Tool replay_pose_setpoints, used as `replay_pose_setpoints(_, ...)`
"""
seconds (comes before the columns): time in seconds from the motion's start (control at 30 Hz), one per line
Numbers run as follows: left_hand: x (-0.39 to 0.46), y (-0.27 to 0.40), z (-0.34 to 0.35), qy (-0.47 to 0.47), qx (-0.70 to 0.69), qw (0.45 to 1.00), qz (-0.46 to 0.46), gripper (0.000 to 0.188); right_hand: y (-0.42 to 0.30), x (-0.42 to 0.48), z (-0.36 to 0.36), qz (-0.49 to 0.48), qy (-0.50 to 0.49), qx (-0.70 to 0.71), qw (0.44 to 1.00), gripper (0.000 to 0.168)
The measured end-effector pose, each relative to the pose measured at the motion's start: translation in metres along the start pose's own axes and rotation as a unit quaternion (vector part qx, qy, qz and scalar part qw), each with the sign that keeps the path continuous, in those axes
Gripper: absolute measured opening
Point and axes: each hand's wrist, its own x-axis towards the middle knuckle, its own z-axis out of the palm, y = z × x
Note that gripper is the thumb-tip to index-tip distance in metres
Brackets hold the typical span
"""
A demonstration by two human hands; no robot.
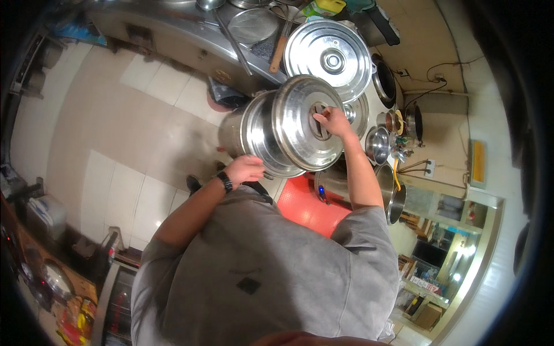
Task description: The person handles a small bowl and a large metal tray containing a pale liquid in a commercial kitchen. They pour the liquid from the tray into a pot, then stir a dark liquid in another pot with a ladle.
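Observation:
My right hand [335, 121] grips the dark handle [321, 122] at the centre of a round stainless steel lid [298, 149]. Beneath the lid stands a tall stainless steel pot [231, 129] with a wide shiny rim [264, 145]. Whether the lid touches the pot or is raised off it, I cannot tell. My left hand [246, 169], below a dark wristwatch [225, 181], is at the near side of the pot's rim; its fingertips are blurred, and a grip there cannot be made out.
Another steel lid [326, 60] leans beyond the pot. A steel counter [173, 21] bears a mesh strainer [253, 26] and a ladle [231, 41]. Right of me are a steel bowl [377, 145], a large pot [335, 188] and a red mat [303, 203]. Tiled floor [121, 121] lies left.

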Motion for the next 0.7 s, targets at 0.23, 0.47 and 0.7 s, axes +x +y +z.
replay_pose_setpoints(0.23,-0.099,0.095,-0.199,0.185,-0.108,0.974,0.067,0.031,-0.096,0.021,-0.029,0.035,0.062,-0.183,0.98,0.053)
replay_pose_setpoints(0.47,-0.278,0.171,-0.414,0.479,-0.233,0.831,0.162,0.028,-0.371,0.148,-0.037,-0.192,-0.111,0.109,0.969,0.045)
replay_pose_setpoints(0.7,-0.428,0.229,-0.51,0.562,-0.34,0.697,0.289,0.031,-0.72,0.29,0.006,-0.418,-0.222,0.068,0.878,0.046)
